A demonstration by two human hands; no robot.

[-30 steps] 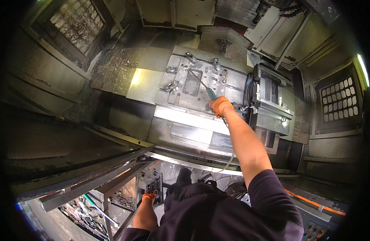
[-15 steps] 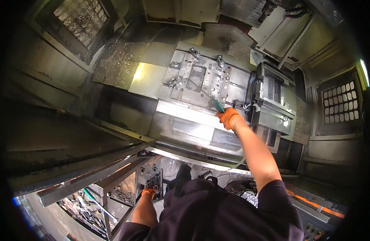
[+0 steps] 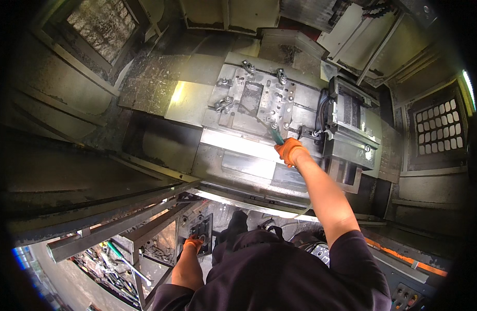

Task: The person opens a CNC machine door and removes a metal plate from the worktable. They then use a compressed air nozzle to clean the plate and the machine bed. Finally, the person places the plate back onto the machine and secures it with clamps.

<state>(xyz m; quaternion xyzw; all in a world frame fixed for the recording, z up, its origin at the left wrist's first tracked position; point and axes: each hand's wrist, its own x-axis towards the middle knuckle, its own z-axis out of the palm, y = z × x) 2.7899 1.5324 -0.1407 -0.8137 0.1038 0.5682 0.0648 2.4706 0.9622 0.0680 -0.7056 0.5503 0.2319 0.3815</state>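
The right hand [image 3: 290, 152], gloved orange, grips a green-handled tool [image 3: 273, 133] over the far metal plate [image 3: 259, 101] inside the machine enclosure. The left hand [image 3: 193, 242] rests on a near control panel [image 3: 201, 230].

Right hand [image 3: 290, 152] gripping air gun [image 3: 275, 136], apparently, over fixture plate [image 3: 259, 101]

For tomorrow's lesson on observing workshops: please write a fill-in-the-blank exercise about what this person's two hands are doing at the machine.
1. Both hands wear ____ gloves.
2. The right hand holds a thin tool with a ____ handle over the metal fixture plate.
3. The left hand rests on a dark ____ panel below the machine's opening.

Missing words: orange; green; button
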